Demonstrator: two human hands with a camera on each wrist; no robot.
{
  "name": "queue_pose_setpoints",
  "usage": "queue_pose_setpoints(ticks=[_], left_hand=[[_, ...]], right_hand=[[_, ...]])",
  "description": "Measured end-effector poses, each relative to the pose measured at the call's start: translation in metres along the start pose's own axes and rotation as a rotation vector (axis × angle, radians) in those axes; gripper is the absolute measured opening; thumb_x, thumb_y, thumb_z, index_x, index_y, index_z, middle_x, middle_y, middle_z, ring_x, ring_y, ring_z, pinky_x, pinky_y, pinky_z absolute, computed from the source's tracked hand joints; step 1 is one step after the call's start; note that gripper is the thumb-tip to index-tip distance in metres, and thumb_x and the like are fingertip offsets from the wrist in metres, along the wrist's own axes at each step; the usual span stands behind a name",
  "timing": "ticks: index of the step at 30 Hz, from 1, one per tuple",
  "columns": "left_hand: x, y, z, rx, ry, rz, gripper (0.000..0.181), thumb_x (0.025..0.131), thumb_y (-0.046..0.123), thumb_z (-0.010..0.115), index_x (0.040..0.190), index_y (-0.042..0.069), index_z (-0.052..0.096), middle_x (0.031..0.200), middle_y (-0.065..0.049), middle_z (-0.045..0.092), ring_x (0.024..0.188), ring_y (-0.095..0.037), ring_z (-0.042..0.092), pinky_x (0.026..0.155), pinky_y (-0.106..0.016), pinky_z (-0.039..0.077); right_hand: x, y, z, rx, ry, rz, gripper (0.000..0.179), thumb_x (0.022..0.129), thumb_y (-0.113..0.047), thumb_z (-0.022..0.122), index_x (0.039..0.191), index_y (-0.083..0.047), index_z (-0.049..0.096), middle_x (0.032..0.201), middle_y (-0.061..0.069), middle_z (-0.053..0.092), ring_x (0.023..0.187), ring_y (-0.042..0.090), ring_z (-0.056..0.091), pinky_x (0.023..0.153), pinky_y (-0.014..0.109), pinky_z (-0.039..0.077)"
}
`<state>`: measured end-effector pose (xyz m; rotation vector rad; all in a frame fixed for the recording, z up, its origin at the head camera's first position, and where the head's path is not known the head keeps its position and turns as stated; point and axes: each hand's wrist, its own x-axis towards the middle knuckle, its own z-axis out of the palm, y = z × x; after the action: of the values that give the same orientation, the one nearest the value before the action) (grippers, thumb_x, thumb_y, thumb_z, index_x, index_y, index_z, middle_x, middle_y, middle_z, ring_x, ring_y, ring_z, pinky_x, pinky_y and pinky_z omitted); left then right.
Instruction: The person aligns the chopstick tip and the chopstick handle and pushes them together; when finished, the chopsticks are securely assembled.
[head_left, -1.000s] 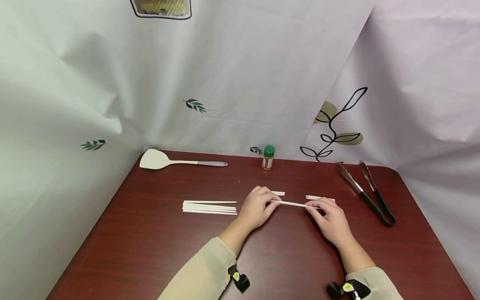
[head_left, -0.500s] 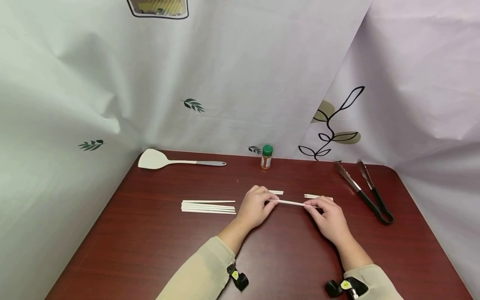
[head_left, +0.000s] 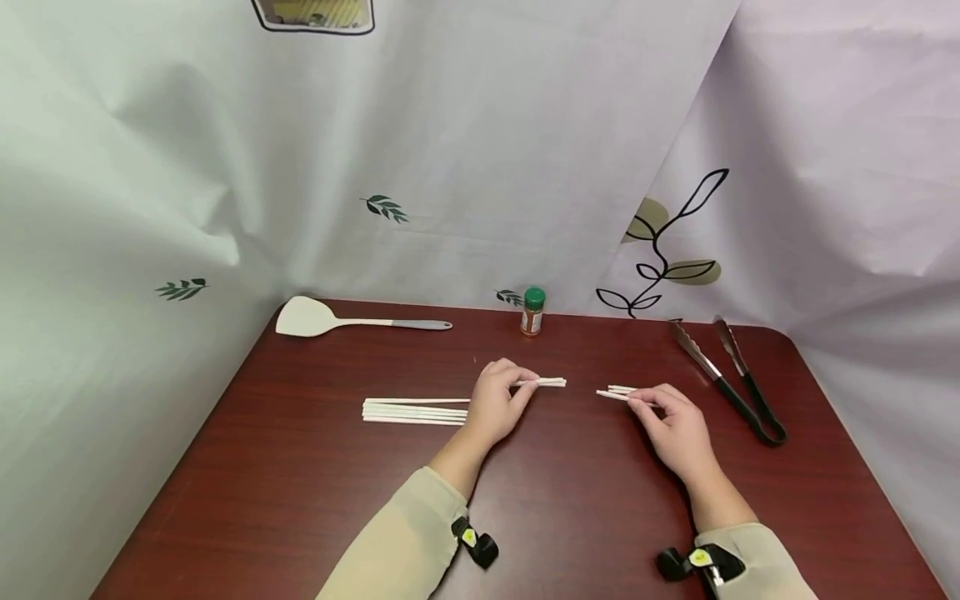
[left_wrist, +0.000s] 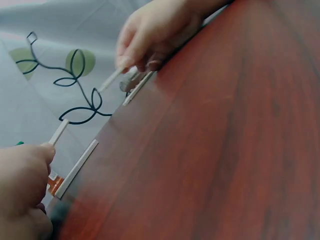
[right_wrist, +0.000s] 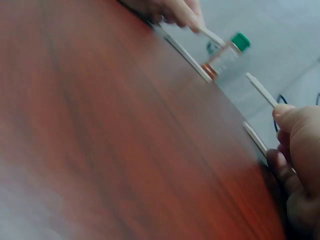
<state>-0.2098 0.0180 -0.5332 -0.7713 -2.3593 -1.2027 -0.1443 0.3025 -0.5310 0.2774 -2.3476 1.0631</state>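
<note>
My left hand [head_left: 498, 404] pinches a short piece of thin white stick [left_wrist: 59, 132] between thumb and fingers. In my right hand [head_left: 675, 429] is a similar piece of white stick [right_wrist: 261, 90], its free end looking broken in the right wrist view. A gap separates the two held pieces. Just beneath the left one, short white pieces [left_wrist: 77, 170] lie on the table; more short pieces [right_wrist: 254, 137] lie beneath the right hand. Left of my left hand, several longer white sticks [head_left: 412, 411] lie side by side, their right ends partly hidden by it.
A white spatula [head_left: 307, 317] with a grey handle end lies at the table's back left. A green-capped spice jar [head_left: 532, 312] stands upright at the back middle. Black-handled metal tongs [head_left: 738, 396] lie spread at the right. A patterned cloth [head_left: 465, 150] hangs behind the table [head_left: 570, 517].
One stick stretched between both hands has become two separate pieces, one in each hand. My left hand has moved left and slightly back, my right hand to the right.
</note>
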Motion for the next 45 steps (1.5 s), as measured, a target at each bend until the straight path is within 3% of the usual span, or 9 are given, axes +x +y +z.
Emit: queue_pose_setpoints(ticks=[6,12,19,30,45], left_hand=[[-0.003,-0.001,0.0,0.01,-0.015,0.08,0.005,0.093,0.017,0.084,0.097,0.014,0.083,0.091,0.003,0.07,0.086,-0.02,0.059,0.078,-0.033,0.051],[-0.002,-0.002,0.003,0.066,0.05,0.106,0.007,0.09,0.016,0.088,0.096,0.015,0.085,0.091,0.001,0.069,0.089,-0.022,0.06,0.082,-0.035,0.051],[0.001,-0.004,0.002,0.163,0.065,0.093,0.009,0.089,0.019,0.089,0.098,0.02,0.087,0.095,0.002,0.069,0.093,-0.024,0.061,0.087,-0.041,0.051],[0.002,-0.005,0.001,0.226,0.06,0.076,0.008,0.089,0.022,0.089,0.097,0.02,0.088,0.1,0.002,0.072,0.095,-0.025,0.063,0.087,-0.043,0.052],[0.003,-0.006,0.001,0.263,-0.009,0.03,0.01,0.092,0.025,0.087,0.101,0.022,0.088,0.115,0.003,0.078,0.109,-0.024,0.066,0.09,-0.045,0.053]], right_hand=[[0.0,0.004,-0.002,-0.015,-0.039,-0.042,0.016,0.087,0.004,0.085,0.094,-0.011,0.082,0.09,-0.004,0.074,0.087,0.005,0.064,0.079,0.013,0.045],[0.002,0.006,-0.001,-0.038,0.023,-0.146,0.02,0.08,0.006,0.088,0.092,-0.008,0.083,0.088,-0.001,0.074,0.088,0.017,0.063,0.081,0.018,0.044],[0.006,0.013,-0.002,-0.108,0.074,-0.211,0.018,0.077,0.004,0.089,0.092,-0.005,0.084,0.086,0.006,0.07,0.089,0.032,0.059,0.083,0.036,0.041],[0.007,0.023,-0.007,-0.155,0.128,-0.211,0.021,0.073,0.006,0.092,0.09,-0.004,0.084,0.084,0.01,0.069,0.089,0.039,0.059,0.082,0.044,0.04],[0.007,0.028,-0.014,-0.178,0.028,-0.165,0.018,0.076,0.006,0.089,0.091,-0.003,0.084,0.089,0.015,0.067,0.094,0.045,0.055,0.088,0.052,0.036]])
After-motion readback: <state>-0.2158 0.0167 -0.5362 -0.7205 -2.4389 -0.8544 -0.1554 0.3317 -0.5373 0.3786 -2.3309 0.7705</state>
